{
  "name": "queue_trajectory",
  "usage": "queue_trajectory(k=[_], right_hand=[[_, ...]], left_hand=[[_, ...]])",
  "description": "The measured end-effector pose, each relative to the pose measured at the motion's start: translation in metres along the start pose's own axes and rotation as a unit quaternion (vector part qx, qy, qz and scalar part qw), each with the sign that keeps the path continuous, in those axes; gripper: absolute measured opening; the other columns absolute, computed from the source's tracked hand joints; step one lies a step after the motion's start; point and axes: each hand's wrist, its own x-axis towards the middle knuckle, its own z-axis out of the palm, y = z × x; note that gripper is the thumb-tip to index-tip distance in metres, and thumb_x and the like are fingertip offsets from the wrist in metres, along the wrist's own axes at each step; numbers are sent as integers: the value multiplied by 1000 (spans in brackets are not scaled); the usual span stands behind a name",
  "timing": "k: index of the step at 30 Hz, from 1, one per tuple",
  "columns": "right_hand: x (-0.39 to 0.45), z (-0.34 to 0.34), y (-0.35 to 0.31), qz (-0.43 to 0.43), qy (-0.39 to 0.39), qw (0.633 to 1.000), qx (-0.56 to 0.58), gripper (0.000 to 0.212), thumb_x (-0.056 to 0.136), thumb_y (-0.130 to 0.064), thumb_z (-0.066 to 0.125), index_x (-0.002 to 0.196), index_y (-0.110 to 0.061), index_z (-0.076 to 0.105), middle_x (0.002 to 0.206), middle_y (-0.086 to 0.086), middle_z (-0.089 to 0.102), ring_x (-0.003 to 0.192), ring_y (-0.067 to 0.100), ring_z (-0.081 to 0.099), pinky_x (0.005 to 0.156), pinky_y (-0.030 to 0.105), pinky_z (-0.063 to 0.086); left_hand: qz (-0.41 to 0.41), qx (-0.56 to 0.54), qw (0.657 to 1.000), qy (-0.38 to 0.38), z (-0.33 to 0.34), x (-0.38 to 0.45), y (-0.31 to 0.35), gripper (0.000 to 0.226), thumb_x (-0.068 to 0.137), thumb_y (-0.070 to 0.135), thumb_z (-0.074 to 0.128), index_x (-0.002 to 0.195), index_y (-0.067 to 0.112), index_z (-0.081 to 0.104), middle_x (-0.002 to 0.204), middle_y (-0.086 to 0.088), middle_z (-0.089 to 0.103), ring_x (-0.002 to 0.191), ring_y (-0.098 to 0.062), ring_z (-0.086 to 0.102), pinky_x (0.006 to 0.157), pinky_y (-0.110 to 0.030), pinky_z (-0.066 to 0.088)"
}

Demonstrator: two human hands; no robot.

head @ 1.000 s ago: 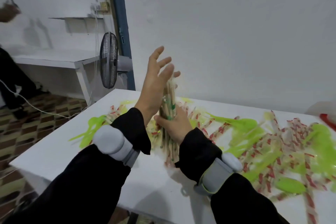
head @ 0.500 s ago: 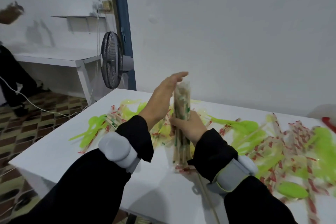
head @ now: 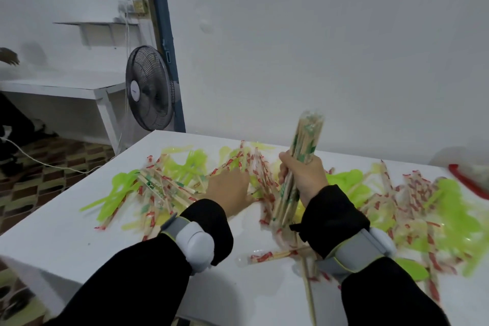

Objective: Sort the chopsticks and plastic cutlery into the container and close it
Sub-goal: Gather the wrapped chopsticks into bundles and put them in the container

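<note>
Meanwhile the right hand (head: 301,180) is clamped round an upright bundle of wrapped chopsticks (head: 299,164) with its lower end close over the table (head: 66,241), and the left hand (head: 230,190) reaches flat-fingered into the loose chopsticks (head: 169,190) among the green plastic cutlery (head: 119,193). To do this well, I'd gather matching pieces parallel and square their ends before adding them. No container shows plainly, and the red and green wrapper printing is too blurred to read.

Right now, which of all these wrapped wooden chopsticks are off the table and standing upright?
The green-printed bundle of wrapped wooden chopsticks gripped in the right hand; the red-printed ones lie scattered flat on the white table.
</note>
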Motion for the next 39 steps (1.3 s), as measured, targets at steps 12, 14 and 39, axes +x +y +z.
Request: queue_trajectory(k=[12, 14, 39], right_hand=[[2, -16, -10, -11, 32, 999, 4, 27, 86, -14, 65, 64, -12, 50, 50, 5, 47, 44, 21, 43, 57, 31, 42], [3, -16, -8, 2, 30, 1000, -7, 27, 85, -14, 64, 63, -11, 51, 47, 3, 50, 45, 22, 44, 59, 32, 42], [24, 21, 16, 137, 17, 988, 75, 94, 51, -37, 78, 131, 0, 47, 122, 20, 59, 113, 35, 58, 99, 47, 45]], left_hand=[[-11, -1, 998, -58, 6, 10, 7, 15, 90, 12, 46, 77, 7, 51, 105, -13, 50, 98, -30, 49, 77, -37, 41], [-62, -151, 984, -75, -7, 15, 1, 32, 84, 20, 53, 57, 13, 37, 71, -6, 45, 68, -24, 46, 60, -29, 35], [-165, -378, 909, 66, -3, 13, -33, 21, 92, 21, 51, 74, 10, 55, 72, -3, 55, 66, -19, 50, 59, -25, 37]])
